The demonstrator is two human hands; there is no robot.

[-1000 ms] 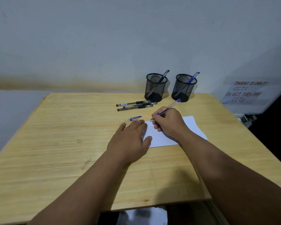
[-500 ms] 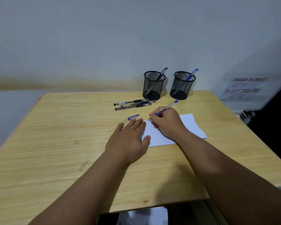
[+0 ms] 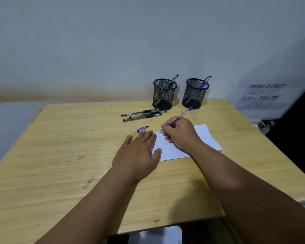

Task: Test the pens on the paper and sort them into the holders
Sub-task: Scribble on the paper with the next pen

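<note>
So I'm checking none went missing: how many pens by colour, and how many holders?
Blue pens: 2, one in the right hand, one in the right holder
Black pens: 4, three on the table, one in the left holder
Holders: 2
Total: 8

wooden table (image 3: 60, 155), grey wall (image 3: 95, 41), handwritten CCTV notice (image 3: 261, 95)

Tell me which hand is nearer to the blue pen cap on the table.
Left. The left hand lies flat, its fingertips almost at the blue pen cap. The right hand holds the blue pen on the paper, further to the cap's right.
</note>
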